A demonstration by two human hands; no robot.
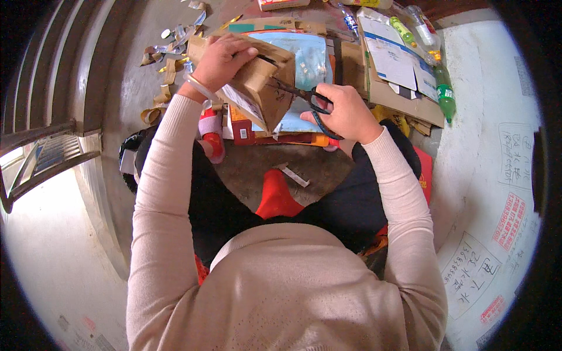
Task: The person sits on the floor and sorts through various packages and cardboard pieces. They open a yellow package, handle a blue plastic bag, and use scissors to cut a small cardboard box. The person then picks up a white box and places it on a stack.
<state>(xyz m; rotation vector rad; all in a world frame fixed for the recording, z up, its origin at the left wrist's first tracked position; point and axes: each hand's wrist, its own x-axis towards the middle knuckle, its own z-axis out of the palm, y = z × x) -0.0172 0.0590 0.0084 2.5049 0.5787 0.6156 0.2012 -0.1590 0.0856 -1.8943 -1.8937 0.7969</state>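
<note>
My left hand [224, 61] grips the upper edge of a brown cardboard box [279, 103], which is tilted and has an open flap. In my right hand [340, 109] is a pair of black-handled scissors [314, 97]. Their blades reach to the box, at the edge of a flap near my left fingers; whether they are cutting into it I cannot tell. Beneath the box lies a stack of flattened cardboard with a light blue printed sheet [309, 57] on top and a dark red carton [242, 131] at its near side.
Torn tape and cardboard scraps [169, 79] litter the floor at the left. At the right are flattened cartons [390, 57], a green plastic bottle [445, 94] and several other bottles. A white wall [483, 145] with writing stands at my right; metal railings [57, 66] are at my left.
</note>
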